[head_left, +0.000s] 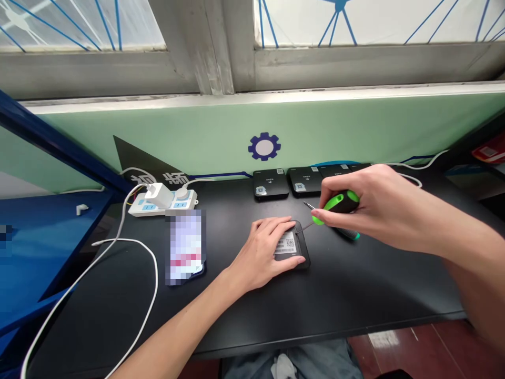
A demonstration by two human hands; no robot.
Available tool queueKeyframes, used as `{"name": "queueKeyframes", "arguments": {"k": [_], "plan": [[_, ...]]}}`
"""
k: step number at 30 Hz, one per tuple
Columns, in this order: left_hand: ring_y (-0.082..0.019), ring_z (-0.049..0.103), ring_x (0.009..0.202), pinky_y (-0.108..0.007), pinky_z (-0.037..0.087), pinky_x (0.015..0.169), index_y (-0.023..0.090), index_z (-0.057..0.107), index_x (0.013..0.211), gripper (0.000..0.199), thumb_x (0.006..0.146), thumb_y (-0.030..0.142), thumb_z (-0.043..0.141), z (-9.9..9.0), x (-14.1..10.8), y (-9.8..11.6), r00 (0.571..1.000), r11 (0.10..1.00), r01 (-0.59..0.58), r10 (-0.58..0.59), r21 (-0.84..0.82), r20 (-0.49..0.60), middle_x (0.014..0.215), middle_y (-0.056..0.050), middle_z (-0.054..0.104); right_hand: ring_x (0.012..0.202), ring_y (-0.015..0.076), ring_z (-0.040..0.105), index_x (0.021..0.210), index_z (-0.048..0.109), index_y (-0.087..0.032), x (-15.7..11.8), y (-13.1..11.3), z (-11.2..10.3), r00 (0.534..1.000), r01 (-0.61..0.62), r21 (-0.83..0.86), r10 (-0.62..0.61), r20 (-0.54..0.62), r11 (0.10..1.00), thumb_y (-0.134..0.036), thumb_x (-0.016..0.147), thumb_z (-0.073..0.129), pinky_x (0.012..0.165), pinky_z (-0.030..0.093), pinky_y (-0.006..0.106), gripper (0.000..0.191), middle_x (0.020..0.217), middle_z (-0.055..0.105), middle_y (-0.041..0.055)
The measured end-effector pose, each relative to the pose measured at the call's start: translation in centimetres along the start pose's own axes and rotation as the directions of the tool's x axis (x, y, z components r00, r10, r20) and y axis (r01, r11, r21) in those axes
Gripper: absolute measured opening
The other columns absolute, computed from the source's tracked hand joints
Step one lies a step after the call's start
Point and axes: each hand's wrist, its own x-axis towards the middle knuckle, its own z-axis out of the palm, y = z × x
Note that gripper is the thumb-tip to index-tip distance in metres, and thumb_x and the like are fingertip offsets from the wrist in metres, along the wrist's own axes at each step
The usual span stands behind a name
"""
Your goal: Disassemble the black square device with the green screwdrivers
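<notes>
A small flat black box (303, 252) with a white printed label (288, 242) lies on the dark table. My left hand (264, 250) holds it down from the left, fingers over its far part and thumb along its near part. Above and to the right, my right hand (363, 202) grips a screwdriver (340, 201) with a green and black handle. Its thin shaft slants down to the left, and the tip meets the box near its upper right part. A second screwdriver (347, 233) lies on the table, partly hidden behind my right hand.
Several similar black boxes (270, 184) are lined up along the green wall. At the left are a white power strip (163, 202) with plugs, a phone (185, 247) with a blurred screen, and a looping white cable (155, 268). The table's front edge (276, 345) runs close to my lap.
</notes>
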Motion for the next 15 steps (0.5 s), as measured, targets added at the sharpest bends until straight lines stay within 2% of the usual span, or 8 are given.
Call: {"name": "queueKeyframes", "arguments": {"k": [3, 6, 8, 12, 15], "plan": [[-0.037, 0.060, 0.158, -0.057, 0.040, 0.134, 0.028, 0.063, 0.158, 0.071, 0.099, 0.050, 0.094, 0.0, 0.1, -0.1, 1.000, 1.000, 0.020, -0.020, -0.021, -0.001, 0.170, -0.014, 0.066, 0.048, 0.0137, 0.032, 0.086, 0.070, -0.028, 0.6, -0.4, 0.1, 1.000, 0.001, -0.037, 0.000, 0.019, 0.999, -0.068, 0.109, 0.068, 0.052, 0.030, 0.035, 0.046, 0.056, 0.056, -0.0049], [-0.038, 0.059, 0.158, -0.058, 0.040, 0.133, 0.029, 0.063, 0.158, 0.070, 0.098, 0.050, 0.095, 0.0, 0.1, -0.2, 1.000, 0.999, 0.026, -0.025, -0.034, 0.009, 0.169, -0.014, 0.067, 0.053, 0.0157, 0.034, 0.084, 0.061, -0.026, 1.5, -0.8, 0.5, 0.999, 0.044, -0.143, -0.048, -0.023, 0.989, -0.081, 0.111, 0.054, 0.056, 0.029, 0.036, 0.062, 0.064, 0.058, -0.0010], [-0.038, 0.059, 0.158, -0.058, 0.040, 0.133, 0.030, 0.065, 0.157, 0.069, 0.099, 0.051, 0.094, 0.0, 0.1, -0.2, 1.000, 0.999, 0.026, -0.025, -0.032, 0.013, 0.168, -0.013, 0.067, 0.056, 0.0165, 0.039, 0.088, 0.061, -0.025, 2.0, -0.9, 0.7, 0.996, 0.058, -0.199, -0.069, -0.050, 0.978, -0.078, 0.113, 0.054, 0.059, 0.028, 0.037, 0.058, 0.068, 0.060, -0.0003], [-0.039, 0.060, 0.154, -0.058, 0.043, 0.131, 0.032, 0.068, 0.154, 0.064, 0.099, 0.052, 0.094, 0.0, 0.0, -0.2, 0.999, 0.999, 0.044, -0.044, -0.010, 0.016, 0.166, -0.013, 0.066, 0.065, 0.0166, 0.055, 0.103, 0.064, -0.027, 2.2, -0.6, 0.2, 0.991, 0.134, -0.171, -0.135, 0.004, 0.976, -0.053, 0.113, 0.067, 0.067, 0.038, 0.034, 0.028, 0.075, 0.064, -0.0033], [-0.040, 0.059, 0.152, -0.058, 0.045, 0.130, 0.033, 0.068, 0.155, 0.065, 0.099, 0.053, 0.094, -0.1, 0.0, -0.1, 0.998, 0.998, 0.057, -0.057, -0.011, 0.015, 0.167, -0.013, 0.063, 0.070, 0.0164, 0.057, 0.101, 0.059, -0.026, 1.6, -0.4, -0.5, 0.979, 0.203, -0.133, -0.198, 0.052, 0.970, -0.048, 0.112, 0.067, 0.071, 0.041, 0.036, 0.026, 0.083, 0.067, -0.0026]]}}
